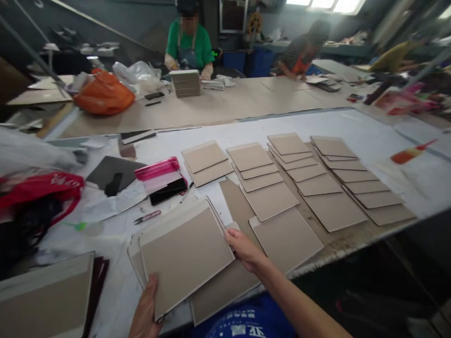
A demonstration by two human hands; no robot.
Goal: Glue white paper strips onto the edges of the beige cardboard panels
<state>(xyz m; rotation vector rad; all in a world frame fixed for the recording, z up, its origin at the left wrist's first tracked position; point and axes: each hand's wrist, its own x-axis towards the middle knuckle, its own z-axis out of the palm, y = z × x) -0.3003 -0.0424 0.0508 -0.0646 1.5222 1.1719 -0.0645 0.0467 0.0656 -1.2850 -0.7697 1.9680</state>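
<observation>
A beige board panel (186, 253) with a paler strip along its top edge is held between my two hands, close in front of me. My left hand (146, 305) grips its lower left edge, thumb on the face and the other fingers mostly hidden beneath. At the right edge, my right hand (243, 246) is closed with thumb and fingers on the panel. More similar panels lie behind and under it; how many I hold is unclear. To the right, overlapping rows of the same panels (331, 209) cover the table.
Thread snips (147, 217), a black phone (168, 191) and a pink case (157, 169) lie beyond my left hand. A panel stack (45, 300) stands at lower left. An orange bag (104, 93) rests farther back. A person in green (188, 42) works across the table.
</observation>
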